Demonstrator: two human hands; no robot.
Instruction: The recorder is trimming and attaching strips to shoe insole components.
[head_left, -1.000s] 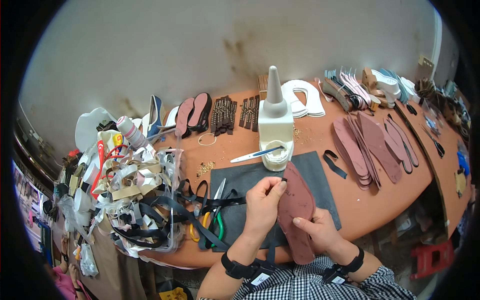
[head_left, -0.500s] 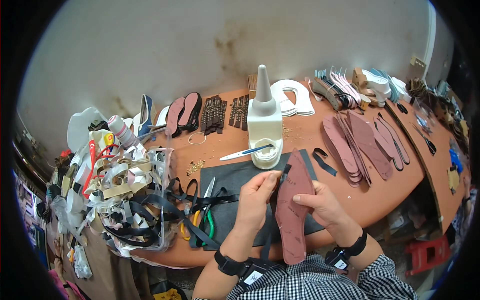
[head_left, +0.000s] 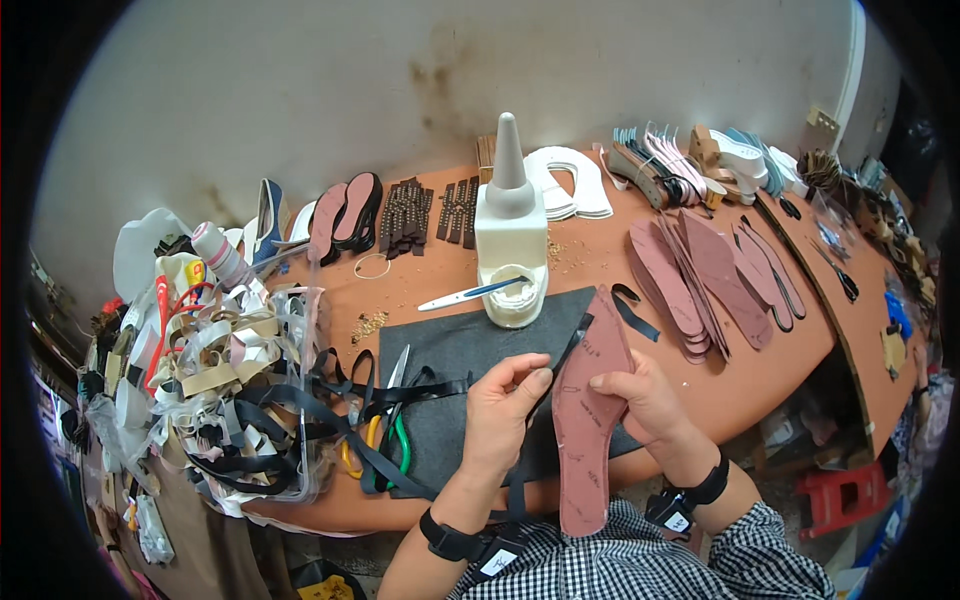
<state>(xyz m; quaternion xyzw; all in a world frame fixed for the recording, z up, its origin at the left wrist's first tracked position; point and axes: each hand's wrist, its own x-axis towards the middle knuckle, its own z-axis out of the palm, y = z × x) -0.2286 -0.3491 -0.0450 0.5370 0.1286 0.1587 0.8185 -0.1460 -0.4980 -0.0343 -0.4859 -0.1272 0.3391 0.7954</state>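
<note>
A reddish-brown shoe insole stands nearly upright in front of me, its pointed end away from me. My right hand grips its right edge, thumb on the face and fingers behind. Along the insole's upper left edge runs a narrow black strip. My left hand pinches this strip just off the insole's edge; more of it hangs below the hand. Under my hands lies a dark grey mat. Scissors with green and orange handles rest at its left side, partly covered by black strips.
A white stand with a cone and a white pot stands beyond the mat. A blue-and-white brush-like tool lies across the pot. To the left, a clear bin overflows with strips. Stacked insoles lie right.
My left hand has slid down along the black strip, away from the insole's tip, and more of the strip shows along the edge. The view has shifted slightly.
</note>
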